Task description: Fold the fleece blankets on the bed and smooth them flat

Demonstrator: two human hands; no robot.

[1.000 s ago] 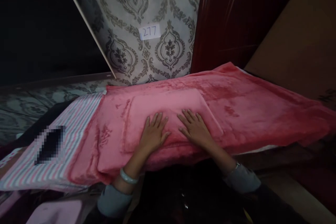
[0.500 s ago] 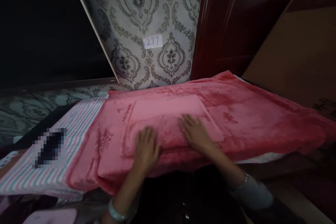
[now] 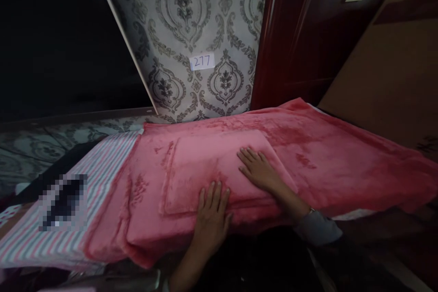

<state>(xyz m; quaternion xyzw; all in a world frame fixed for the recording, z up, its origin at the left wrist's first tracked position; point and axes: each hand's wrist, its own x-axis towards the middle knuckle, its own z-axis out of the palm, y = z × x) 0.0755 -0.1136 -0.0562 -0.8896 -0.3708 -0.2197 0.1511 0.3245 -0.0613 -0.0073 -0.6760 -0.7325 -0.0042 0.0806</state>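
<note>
A flat, squarish pink plush piece (image 3: 201, 159) lies in the middle of a larger pink plush blanket (image 3: 328, 150); it looks like a folded cloth or a cushion cover, and I cannot tell which. My left hand (image 3: 212, 214) rests flat near its front edge, fingers stretched out and pointing away from me. Toward its right side, my right hand (image 3: 258, 169) lies palm down with the fingers spread. Nothing is gripped in either hand. The undersides of both palms are hidden.
Left of the blanket a striped cloth (image 3: 112, 159) covers the surface, with a blurred dark item (image 3: 65, 200) on it. Behind stand a patterned wall with a "277" label (image 3: 202, 61), a dark screen (image 3: 68, 45) and a dark red door (image 3: 301, 32). A brown board (image 3: 386, 64) leans at right.
My left hand has slid right and toward me along the pink piece. My right hand has shifted slightly right and stays flat on it. The view has tilted a little.
</note>
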